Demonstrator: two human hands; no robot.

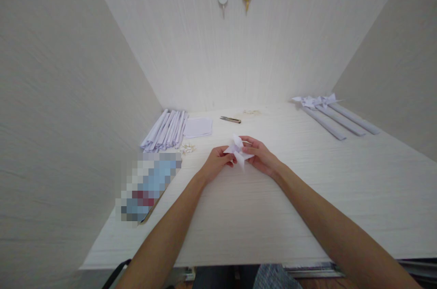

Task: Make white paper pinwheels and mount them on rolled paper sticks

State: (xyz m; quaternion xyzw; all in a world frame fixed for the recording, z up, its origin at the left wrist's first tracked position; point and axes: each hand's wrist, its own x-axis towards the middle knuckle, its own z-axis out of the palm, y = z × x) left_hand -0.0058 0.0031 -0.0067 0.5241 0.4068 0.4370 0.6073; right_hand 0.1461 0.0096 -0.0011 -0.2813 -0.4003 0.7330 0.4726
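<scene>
Both of my hands meet over the middle of the white table [307, 198], pinching a small folded white paper piece [238, 150] between them. My left hand [216, 163] grips its left corner with closed fingers. My right hand [259, 154] is closed on its right side, fingers curled over the top. The paper piece has pointed flaps sticking up and down, and sits just above the tabletop.
A row of folded white paper strips [165, 129] lies at the back left beside a flat white sheet [198, 127]. Scissors [230, 119] rest near the back wall. Three finished paper sticks with pinwheel tips [336, 116] lie back right. A blurred object [148, 186] lies at left.
</scene>
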